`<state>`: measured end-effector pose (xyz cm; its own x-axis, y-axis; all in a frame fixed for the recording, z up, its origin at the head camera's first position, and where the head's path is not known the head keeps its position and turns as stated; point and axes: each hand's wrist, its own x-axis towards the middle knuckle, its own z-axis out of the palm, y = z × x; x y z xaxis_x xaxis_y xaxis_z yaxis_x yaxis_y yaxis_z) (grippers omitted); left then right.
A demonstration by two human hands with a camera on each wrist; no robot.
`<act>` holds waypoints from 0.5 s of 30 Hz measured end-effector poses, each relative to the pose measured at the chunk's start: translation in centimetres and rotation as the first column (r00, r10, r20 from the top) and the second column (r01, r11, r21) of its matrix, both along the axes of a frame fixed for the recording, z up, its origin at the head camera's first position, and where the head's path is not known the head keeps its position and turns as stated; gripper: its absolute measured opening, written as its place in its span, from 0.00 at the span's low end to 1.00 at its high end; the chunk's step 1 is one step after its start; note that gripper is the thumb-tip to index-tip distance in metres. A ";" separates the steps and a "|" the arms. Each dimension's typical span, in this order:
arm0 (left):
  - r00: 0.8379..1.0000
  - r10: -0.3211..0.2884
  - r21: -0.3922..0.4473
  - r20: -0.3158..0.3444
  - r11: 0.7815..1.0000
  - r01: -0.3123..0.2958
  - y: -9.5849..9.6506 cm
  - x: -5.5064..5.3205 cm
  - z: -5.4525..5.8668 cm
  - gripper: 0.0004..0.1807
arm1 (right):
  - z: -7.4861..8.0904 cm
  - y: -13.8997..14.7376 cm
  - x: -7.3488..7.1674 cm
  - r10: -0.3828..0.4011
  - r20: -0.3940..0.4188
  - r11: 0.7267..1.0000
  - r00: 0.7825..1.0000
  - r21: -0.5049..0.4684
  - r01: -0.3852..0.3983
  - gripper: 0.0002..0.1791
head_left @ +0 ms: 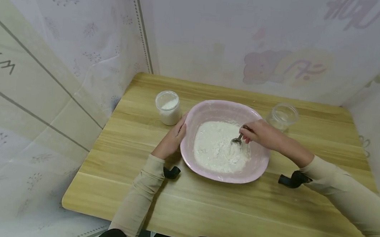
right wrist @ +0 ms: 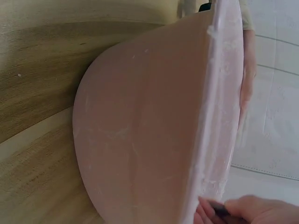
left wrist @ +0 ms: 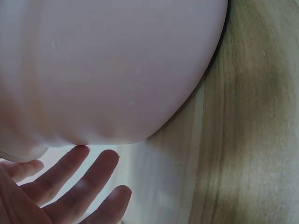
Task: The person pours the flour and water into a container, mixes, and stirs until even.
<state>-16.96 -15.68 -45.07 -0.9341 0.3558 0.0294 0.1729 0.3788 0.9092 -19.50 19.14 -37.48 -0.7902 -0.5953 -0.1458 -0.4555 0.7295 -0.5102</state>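
Note:
A pink plastic basin [head_left: 220, 176] stands on the wooden table. Wet white batter-like mixture [head_left: 207, 151] covers its bottom, with dry white powder clumped towards the right. My right hand [head_left: 261, 133] reaches over the right rim and grips a metal spoon [head_left: 236, 141], its bowl down at the clumped powder. In the right wrist view the dark handle [right wrist: 219, 208] shows between thumb and fingers. My left hand [head_left: 173, 139] rests against the basin's left side. In the left wrist view its extended, spread fingers [left wrist: 86, 186] lie along the outer wall, fingertips right at the basin.
A clear jar of white powder [head_left: 168, 108] stands behind my left hand, close to the basin. Another clear jar [head_left: 283, 117], see-through, is at the back right beyond my right wrist. Patterned cloth walls [head_left: 197, 43] border the table's back and sides.

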 end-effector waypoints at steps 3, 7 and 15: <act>1.000 -0.005 0.006 0.002 1.000 0.005 0.1 -0.1 0.0 0.31 | 0.0 0.2 -0.2 -0.070 -0.042 0.998 0.997 0.009 0.070 0.17; 1.000 -0.009 0.006 -0.001 1.000 0.009 0.1 -0.1 0.0 0.32 | 0.0 0.4 -0.8 -0.120 -0.068 0.992 0.990 0.021 0.122 0.19; 1.000 -0.005 0.018 -0.014 1.000 0.005 0.2 -0.1 -0.1 0.31 | -0.2 -0.7 -3.3 -0.158 0.129 0.984 0.979 -0.066 0.167 0.20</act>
